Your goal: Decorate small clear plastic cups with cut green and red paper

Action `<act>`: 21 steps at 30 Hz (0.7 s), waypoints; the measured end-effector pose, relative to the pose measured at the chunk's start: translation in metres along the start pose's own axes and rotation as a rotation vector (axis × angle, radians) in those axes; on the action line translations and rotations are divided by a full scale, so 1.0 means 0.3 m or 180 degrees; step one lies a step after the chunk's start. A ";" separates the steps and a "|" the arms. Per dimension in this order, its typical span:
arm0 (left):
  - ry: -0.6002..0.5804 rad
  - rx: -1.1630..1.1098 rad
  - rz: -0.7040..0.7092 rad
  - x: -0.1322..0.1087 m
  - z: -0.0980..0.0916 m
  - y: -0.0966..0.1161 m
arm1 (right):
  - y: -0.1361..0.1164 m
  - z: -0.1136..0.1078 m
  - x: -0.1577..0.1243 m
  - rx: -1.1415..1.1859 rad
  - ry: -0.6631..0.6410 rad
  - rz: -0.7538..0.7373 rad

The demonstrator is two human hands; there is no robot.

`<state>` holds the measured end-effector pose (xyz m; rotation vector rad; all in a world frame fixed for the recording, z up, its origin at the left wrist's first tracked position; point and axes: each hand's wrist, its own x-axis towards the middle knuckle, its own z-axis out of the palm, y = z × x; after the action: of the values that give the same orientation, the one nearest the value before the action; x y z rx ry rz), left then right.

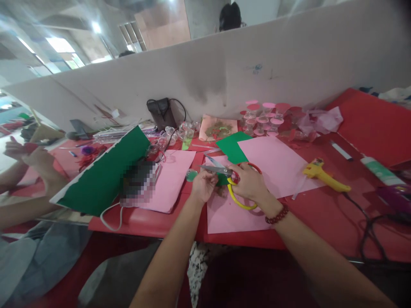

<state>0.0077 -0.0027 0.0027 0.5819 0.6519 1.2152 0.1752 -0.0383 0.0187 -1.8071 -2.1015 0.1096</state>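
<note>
My right hand (pixel 249 183) grips a pair of scissors (pixel 221 171) with one yellow and one red handle loop, the blades pointing left. My left hand (pixel 203 185) is curled just below the blades, pinching a small green piece of paper (pixel 222 179) that the blades meet. Both hands hover over pink paper sheets (pixel 276 164) on the red table (pixel 321 222). A beaded bracelet (pixel 276 215) sits on my right wrist.
A yellow glue gun (pixel 324 176) with a cord lies to the right. Green sheets (pixel 105 175) (pixel 233 147), a blurred device (pixel 139 182), small pink-lidded cups (pixel 263 117) and a dark pouch (pixel 160 112) sit along a white partition. Another person's hands (pixel 32 156) are at far left.
</note>
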 end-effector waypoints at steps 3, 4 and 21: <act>0.0069 0.0065 0.0098 -0.002 0.003 -0.005 | -0.005 -0.003 0.002 -0.0061 -0.0007 0.0059; 0.0082 0.0075 0.0118 -0.002 0.004 -0.006 | -0.008 -0.003 0.002 -0.0076 -0.0014 0.0082; 0.0090 -0.0399 -0.0165 0.007 -0.019 0.041 | 0.243 -0.043 0.057 -0.0369 -0.0056 0.1862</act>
<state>-0.0040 0.0026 0.0071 0.4413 0.6064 1.2081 0.2459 -0.0111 0.0133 -2.4449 -1.5518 0.1545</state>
